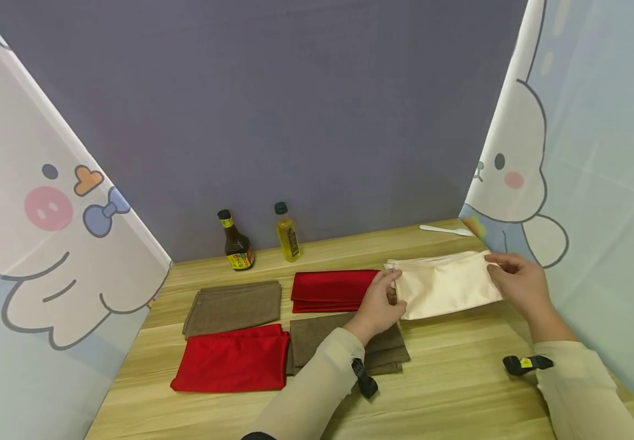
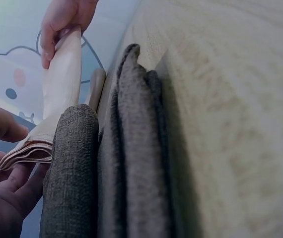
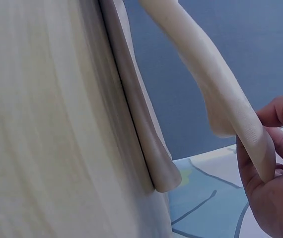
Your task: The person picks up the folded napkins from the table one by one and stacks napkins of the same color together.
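Note:
A folded cream cloth [image 1: 443, 286] is stretched between both hands, raised off the table at its right end. My left hand [image 1: 378, 304] pinches its left edge; in the left wrist view, thumb and fingers lie about the stacked cream layers. At the opposite end my right hand [image 1: 519, 282] pinches the right edge, thumb on one side and fingers on the other [image 3: 275, 163]. Another folded cream piece [image 3: 144, 126] lies flat on the table beneath, mostly hidden in the head view. Beside the left hand lie a folded brown cloth [image 1: 322, 342] and a folded red cloth [image 1: 333, 287].
Further left on the wooden table [image 1: 449, 391] are another brown cloth [image 1: 237, 304] and another red cloth [image 1: 231, 360]. A dark sauce bottle [image 1: 238, 244] and a yellow oil bottle [image 1: 287, 235] stand at the back. A white plastic utensil [image 1: 446, 230] lies back right. Curtains surround the table.

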{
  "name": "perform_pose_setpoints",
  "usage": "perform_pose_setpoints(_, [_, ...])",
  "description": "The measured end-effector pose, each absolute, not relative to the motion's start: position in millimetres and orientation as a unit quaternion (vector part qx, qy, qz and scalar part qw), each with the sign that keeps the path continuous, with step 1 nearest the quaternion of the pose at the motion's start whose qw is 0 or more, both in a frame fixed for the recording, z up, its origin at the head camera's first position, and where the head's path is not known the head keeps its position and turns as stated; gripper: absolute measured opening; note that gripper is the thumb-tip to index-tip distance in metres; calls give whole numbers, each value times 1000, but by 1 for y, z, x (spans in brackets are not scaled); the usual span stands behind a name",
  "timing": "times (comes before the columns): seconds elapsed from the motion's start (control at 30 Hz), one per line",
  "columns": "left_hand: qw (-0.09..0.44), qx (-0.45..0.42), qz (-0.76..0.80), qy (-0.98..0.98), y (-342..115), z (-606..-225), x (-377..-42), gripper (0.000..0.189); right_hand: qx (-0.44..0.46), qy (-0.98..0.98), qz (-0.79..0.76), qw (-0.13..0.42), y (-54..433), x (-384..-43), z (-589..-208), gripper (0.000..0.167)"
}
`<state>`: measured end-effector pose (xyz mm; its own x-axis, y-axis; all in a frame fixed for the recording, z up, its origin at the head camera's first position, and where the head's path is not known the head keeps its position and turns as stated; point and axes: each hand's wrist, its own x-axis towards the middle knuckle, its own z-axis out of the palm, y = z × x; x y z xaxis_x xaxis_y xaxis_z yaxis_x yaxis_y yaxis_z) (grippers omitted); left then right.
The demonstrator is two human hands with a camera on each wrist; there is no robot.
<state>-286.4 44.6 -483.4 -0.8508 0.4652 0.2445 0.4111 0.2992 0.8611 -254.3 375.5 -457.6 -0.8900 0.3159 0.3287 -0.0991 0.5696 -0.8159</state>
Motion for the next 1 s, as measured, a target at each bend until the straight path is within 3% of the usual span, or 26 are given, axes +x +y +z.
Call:
perform_pose_setpoints(0.57, [25, 278, 513, 811, 44, -482, -293, 86, -84, -828, 507, 225, 373, -273, -451, 39])
perform_pose_setpoints(1.0, [3, 254, 561, 788, 46, -487, -298, 68, -89, -810, 530, 235, 373, -284, -457, 31])
